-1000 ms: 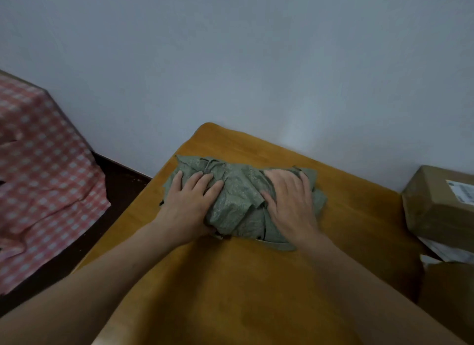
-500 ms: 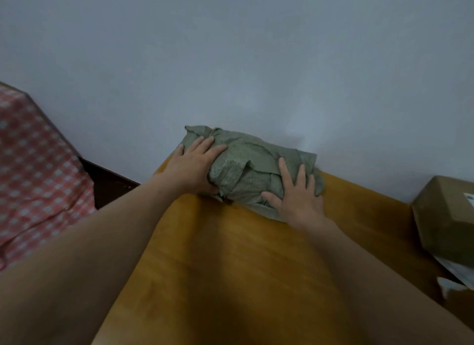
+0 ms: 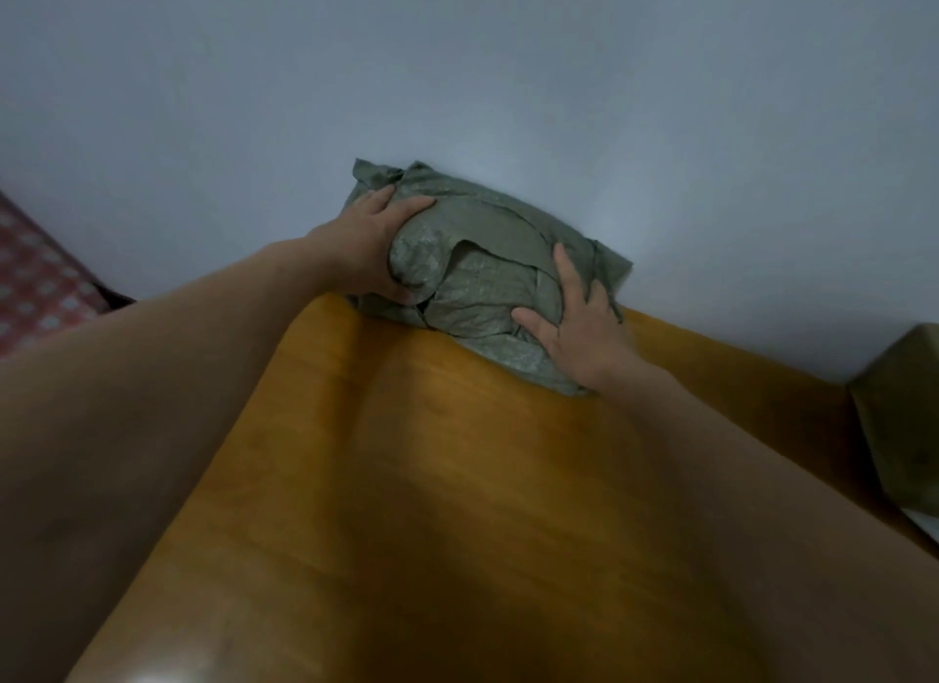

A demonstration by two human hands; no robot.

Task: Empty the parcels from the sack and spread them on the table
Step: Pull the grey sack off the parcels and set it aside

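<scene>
The sack [image 3: 488, 245] lies bunched in a crumpled green bundle at the far corner of the desk [image 3: 457, 479], right against the wall [image 3: 457, 73]. My left hand [image 3: 366, 245] grips its left end, fingers curled over the top and thumb tucked in at the front. My right hand [image 3: 579, 321] is spread wide and flat, pressing the right side down.

The sack looks limp, so I judge it emptied and this step to be parking it out of the way. To do that well, I should press the air out with the flat palm while the gripping hand keeps the folds from springing apart. The bundle sits close to the desk's left corner, so it needs to stay fully on the wood and snug to the wall rather than overhanging. One brown parcel [image 3: 899, 413] shows at the right edge; other parcels are out of view.
</scene>
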